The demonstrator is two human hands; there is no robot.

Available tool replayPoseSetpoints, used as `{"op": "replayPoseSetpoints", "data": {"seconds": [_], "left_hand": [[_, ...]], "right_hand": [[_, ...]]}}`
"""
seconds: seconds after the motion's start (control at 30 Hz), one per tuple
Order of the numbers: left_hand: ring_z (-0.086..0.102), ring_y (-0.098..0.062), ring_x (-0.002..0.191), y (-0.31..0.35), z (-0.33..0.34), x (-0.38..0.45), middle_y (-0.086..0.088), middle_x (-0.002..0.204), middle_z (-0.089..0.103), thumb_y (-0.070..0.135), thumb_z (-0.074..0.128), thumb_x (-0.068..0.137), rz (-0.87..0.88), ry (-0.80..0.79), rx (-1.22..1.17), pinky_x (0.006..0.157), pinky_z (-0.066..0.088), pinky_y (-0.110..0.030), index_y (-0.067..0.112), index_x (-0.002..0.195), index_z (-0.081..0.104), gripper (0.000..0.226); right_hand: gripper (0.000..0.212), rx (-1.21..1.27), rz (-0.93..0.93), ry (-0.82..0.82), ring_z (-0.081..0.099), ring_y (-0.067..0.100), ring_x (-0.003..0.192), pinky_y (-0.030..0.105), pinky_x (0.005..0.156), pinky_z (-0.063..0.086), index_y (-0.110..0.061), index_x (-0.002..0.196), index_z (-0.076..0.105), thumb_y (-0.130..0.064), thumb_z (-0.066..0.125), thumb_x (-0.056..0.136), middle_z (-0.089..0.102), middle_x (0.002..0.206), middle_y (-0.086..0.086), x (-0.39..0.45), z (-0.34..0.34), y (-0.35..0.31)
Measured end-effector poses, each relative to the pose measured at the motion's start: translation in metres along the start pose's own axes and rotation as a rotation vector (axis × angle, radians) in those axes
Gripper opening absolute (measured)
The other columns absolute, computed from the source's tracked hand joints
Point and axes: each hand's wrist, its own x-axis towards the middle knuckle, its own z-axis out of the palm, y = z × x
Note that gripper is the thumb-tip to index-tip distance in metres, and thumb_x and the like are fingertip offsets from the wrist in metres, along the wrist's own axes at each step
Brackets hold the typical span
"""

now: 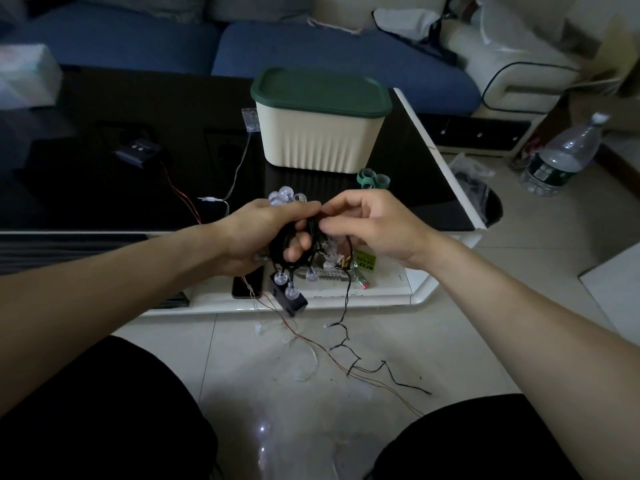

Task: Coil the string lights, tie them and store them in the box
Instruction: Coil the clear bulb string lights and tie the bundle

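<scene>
Both hands (pixel 266 233) (pixel 367 223) grip string lights (pixel 294 251).

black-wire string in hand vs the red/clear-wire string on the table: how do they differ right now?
The black-wire string lights are bunched into a coil, gripped by the left hand and pinched by the right hand; the red-wire string lies loose and untouched on the black table. The black-wire string carries round clear bulbs; on the red-wire one I can't make out bulbs. Both have tails trailing on the floor.
</scene>
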Motion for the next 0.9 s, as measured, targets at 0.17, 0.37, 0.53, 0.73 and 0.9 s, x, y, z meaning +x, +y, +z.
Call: {"op": "replayPoseSetpoints", "data": {"seconds": [0.17,0.37,0.53,0.73,0.9], "left_hand": [[0.054,-0.014,0.046,-0.001,0.001,0.001,-0.008,0.063,0.06,0.031,0.057,0.095,0.011,-0.049,-0.055,0.049,0.047,-0.021,0.012,0.067,0.047,0.035],[0.062,-0.014,0.063,0.001,-0.005,0.0,-0.01,0.079,0.065,0.022,0.055,0.088,0.007,-0.215,-0.263,0.064,0.054,-0.022,0.008,0.074,0.057,0.02],[0.059,-0.014,0.056,0.0,-0.004,0.0,-0.009,0.072,0.065,0.03,0.059,0.085,-0.008,-0.159,-0.171,0.058,0.051,-0.021,0.011,0.069,0.051,0.026],[0.054,-0.013,0.047,0.0,0.004,0.005,-0.006,0.063,0.06,0.035,0.055,0.096,0.021,-0.009,-0.115,0.05,0.046,-0.02,0.013,0.066,0.05,0.038],[0.038,-0.012,0.046,-0.001,-0.007,0.004,-0.011,0.07,0.043,0.049,0.066,0.085,0.002,-0.099,-0.04,0.049,0.027,-0.022,0.017,0.064,0.059,0.039]], "right_hand": [[0.014,-0.219,-0.136,0.121,0.069,0.006,0.07,0.025,0.07,0.057,-0.014,0.087,0.074,-0.001,0.075,0.082,0.075,0.077,-0.002,0.001,0.009,0.002],[0.011,-0.247,-0.188,0.291,0.069,-0.004,0.075,0.02,0.079,0.056,-0.014,0.095,0.079,-0.008,0.076,0.086,0.073,0.079,-0.011,0.009,0.015,0.007],[0.011,-0.302,-0.18,0.218,0.07,0.003,0.078,0.026,0.079,0.057,-0.013,0.093,0.079,-0.006,0.073,0.086,0.076,0.08,-0.003,0.003,0.015,0.003],[0.012,-0.079,-0.167,0.11,0.068,0.012,0.071,0.03,0.073,0.055,-0.009,0.086,0.076,-0.005,0.066,0.09,0.073,0.072,0.001,-0.001,0.012,0.001],[0.013,-0.293,-0.266,0.232,0.063,0.0,0.062,0.018,0.06,0.047,-0.024,0.081,0.078,-0.012,0.074,0.084,0.072,0.066,-0.01,0.003,0.014,0.002]]}}
